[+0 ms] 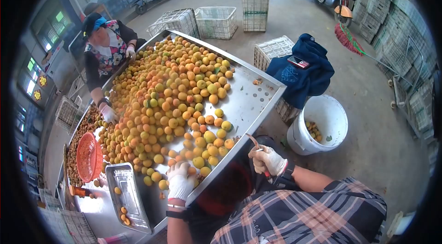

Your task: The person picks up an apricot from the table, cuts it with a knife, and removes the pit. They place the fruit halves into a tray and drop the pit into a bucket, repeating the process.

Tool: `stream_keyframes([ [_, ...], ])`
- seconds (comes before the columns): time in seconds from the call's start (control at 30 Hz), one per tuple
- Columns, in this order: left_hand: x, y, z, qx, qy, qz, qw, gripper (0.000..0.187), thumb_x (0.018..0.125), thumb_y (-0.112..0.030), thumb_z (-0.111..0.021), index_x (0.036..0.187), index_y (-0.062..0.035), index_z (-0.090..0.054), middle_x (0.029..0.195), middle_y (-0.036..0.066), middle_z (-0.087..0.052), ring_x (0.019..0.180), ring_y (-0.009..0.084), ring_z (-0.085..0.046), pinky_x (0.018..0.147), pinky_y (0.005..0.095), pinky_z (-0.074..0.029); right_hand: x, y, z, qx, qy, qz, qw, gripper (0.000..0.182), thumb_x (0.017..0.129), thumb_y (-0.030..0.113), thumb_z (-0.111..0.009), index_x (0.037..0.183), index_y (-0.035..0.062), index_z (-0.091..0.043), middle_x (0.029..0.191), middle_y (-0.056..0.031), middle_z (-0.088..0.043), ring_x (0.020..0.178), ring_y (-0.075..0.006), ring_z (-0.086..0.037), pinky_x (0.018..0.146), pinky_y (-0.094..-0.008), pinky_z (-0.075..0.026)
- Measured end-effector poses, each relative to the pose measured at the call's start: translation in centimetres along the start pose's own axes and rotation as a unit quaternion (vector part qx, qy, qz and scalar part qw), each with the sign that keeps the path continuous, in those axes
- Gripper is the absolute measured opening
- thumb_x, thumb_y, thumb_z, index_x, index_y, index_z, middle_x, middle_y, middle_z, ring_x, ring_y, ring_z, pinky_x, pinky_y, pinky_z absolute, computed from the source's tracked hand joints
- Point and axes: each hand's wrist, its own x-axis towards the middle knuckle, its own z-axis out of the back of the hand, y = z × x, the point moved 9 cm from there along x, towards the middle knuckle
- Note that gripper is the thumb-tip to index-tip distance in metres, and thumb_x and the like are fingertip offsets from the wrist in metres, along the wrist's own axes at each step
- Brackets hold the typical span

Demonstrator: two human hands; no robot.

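My left hand (180, 181), in a white glove, reaches over the near edge of the metal table, its fingers apart over the pile of apricots (161, 105). The fingertips touch fruit at the pile's near end. In my right hand (268, 161), also gloved, is a small curved knife (252, 142); its thin brownish end sticks up past the fingers, and a bit of red shows below the fist. This hand is beyond the table edge, above my lap. Yellow and orange apricots cover most of the metal table (251, 101).
A metal tray (125, 188) with a few apricots and a red basket (89, 156) are at the left. Across the table a person (106, 50) handles fruit with gloved hands. A white bucket (322, 122) with some fruit stands right, beside a crate with a dark jacket (301, 69).
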Motion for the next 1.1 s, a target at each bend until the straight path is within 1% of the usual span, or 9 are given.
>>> stream_keyframes([
  [0.1, -2.3, -0.3, 2.4, -0.174, -0.007, 0.083, 0.981, 0.032, 0.08, -0.01, -0.073, 0.11, -0.006, -0.065, 0.109, 0.011, -0.066, 0.1, 0.0304, -0.063, 0.089, 0.0388, -0.052, -1.4, -1.4, -1.3, 0.016, 0.007, -0.022, 1.0, 0.011, 0.097, 0.014, -0.053, 0.101, 0.0036, -0.056, 0.063, -0.0039, -0.047, 0.048, -0.0143, -0.045, 0.047, -0.0316, -0.041],
  [0.2, -5.2, -0.2, 1.8, -0.595, -0.016, 0.141, 0.791, 0.038, 0.09, -0.007, -0.068, 0.126, -0.0023, -0.057, 0.118, 0.006, -0.062, 0.11, 0.0198, -0.061, 0.096, 0.0352, -0.052, -3.6, -4.3, -4.7, -0.001, 0.079, -0.09, 0.993, 0.016, 0.098, 0.017, -0.053, 0.102, 0.0019, -0.056, 0.066, -0.005, -0.05, 0.049, -0.0156, -0.047, 0.05, -0.0335, -0.044],
  [0.23, -5.2, -1.2, 2.0, -0.596, -0.02, 0.147, 0.789, 0.038, 0.09, -0.007, -0.068, 0.126, -0.0023, -0.057, 0.118, 0.006, -0.062, 0.11, 0.0198, -0.061, 0.096, 0.0352, -0.052, -4.7, -4.8, -5.7, 0.001, 0.108, -0.126, 0.986, 0.017, 0.098, 0.018, -0.054, 0.102, 0.0021, -0.056, 0.066, -0.0051, -0.051, 0.05, -0.0156, -0.047, 0.051, -0.0334, -0.045],
  [0.33, -7.2, -3.3, 1.9, -0.778, -0.125, 0.091, 0.609, 0.042, 0.095, -0.016, -0.067, 0.132, -0.002, -0.054, 0.119, 0.01, -0.061, 0.107, 0.0208, -0.061, 0.093, 0.0376, -0.053, -6.2, -6.4, -6.4, -0.111, 0.157, -0.232, 0.954, 0.02, 0.098, 0.023, -0.059, 0.098, 0.0032, -0.06, 0.068, -0.0071, -0.06, 0.058, -0.0147, -0.06, 0.049, -0.0292, -0.047],
  [0.5, -10.1, -5.5, 2.0, -0.889, -0.118, 0.013, 0.442, 0.045, 0.098, -0.023, -0.065, 0.134, -0.0009, -0.051, 0.113, 0.013, -0.061, 0.096, 0.0238, -0.064, 0.088, 0.038, -0.054, -6.8, -4.7, -7.4, -0.155, 0.167, -0.169, 0.959, 0.022, 0.101, 0.023, -0.054, 0.108, 0.0024, -0.058, 0.062, 0.0015, -0.047, 0.046, -0.0052, -0.04, 0.039, -0.0218, -0.032],
  [0.57, -11.5, -6.1, 2.4, -0.872, -0.11, 0.015, 0.477, 0.045, 0.097, -0.025, -0.066, 0.133, -0.0013, -0.052, 0.113, 0.014, -0.061, 0.095, 0.0223, -0.063, 0.086, 0.0372, -0.054, -6.3, -2.5, -9.7, -0.239, 0.14, -0.081, 0.957, 0.02, 0.102, 0.022, -0.052, 0.103, 0.0028, -0.056, 0.061, 0.0018, -0.047, 0.043, -0.005, -0.036, 0.038, -0.0229, -0.028],
  [0.73, -13.1, -6.7, 3.0, -0.862, -0.122, 0.003, 0.491, 0.058, 0.095, -0.032, -0.07, 0.139, -0.0025, -0.047, 0.117, 0.017, -0.062, 0.096, 0.023, -0.066, 0.088, 0.0371, -0.052, -7.2, 0.7, -18.7, -0.409, 0.257, 0.093, 0.871, 0.02, 0.103, 0.019, -0.053, 0.108, 0.0008, -0.06, 0.073, -0.0015, -0.057, 0.06, -0.0077, -0.054, 0.056, -0.0238, -0.043],
  [0.87, -14.7, -6.9, 3.7, -0.846, -0.134, 0.046, 0.514, 0.051, 0.098, -0.021, -0.064, 0.141, -0.0015, -0.044, 0.118, 0.012, -0.06, 0.1, 0.0194, -0.063, 0.093, 0.0308, -0.049, -7.9, 1.1, -22.0, -0.486, 0.274, 0.155, 0.815, 0.02, 0.101, 0.015, -0.056, 0.112, -0.0018, -0.06, 0.087, -0.0131, -0.067, 0.081, -0.0232, -0.067, 0.074, -0.0323, -0.051],
  [1.1, -15.1, -7.2, 4.1, -0.797, -0.2, 0.069, 0.566, 0.045, 0.1, -0.01, -0.056, 0.142, 0.0005, -0.042, 0.128, 0.012, -0.056, 0.113, 0.0192, -0.059, 0.101, 0.0332, -0.048, -8.4, -0.2, -22.9, -0.51, 0.311, 0.193, 0.779, 0.021, 0.099, 0.016, -0.06, 0.112, -0.0006, -0.059, 0.093, -0.0163, -0.07, 0.09, -0.0291, -0.071, 0.078, -0.0353, -0.052],
])
